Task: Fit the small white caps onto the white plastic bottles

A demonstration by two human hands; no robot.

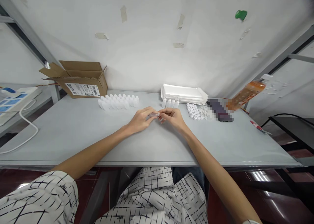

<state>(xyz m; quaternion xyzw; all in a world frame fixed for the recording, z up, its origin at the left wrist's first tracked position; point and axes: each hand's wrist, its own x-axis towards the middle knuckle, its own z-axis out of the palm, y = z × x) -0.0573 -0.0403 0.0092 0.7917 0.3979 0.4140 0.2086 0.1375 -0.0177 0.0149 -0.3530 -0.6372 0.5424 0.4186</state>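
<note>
Over table (147, 148), left grip (141, 120) and right grip (174, 119) pinching small white piece (154, 114); carton label (82, 90) illegible.

Head cam, POV, faces fwd & down, table (152, 148) nr

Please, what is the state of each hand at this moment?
Left hand: closed, holding a small whitish piece.
Right hand: closed, fingers pinching the other end of the same piece.

White piece (154, 115) right of cardboard box (84, 82) was partly hidden by left hand (141, 120) and right hand (174, 118), too small to ID. White-and-blue unit (18, 103) left of box got cut off.
</note>
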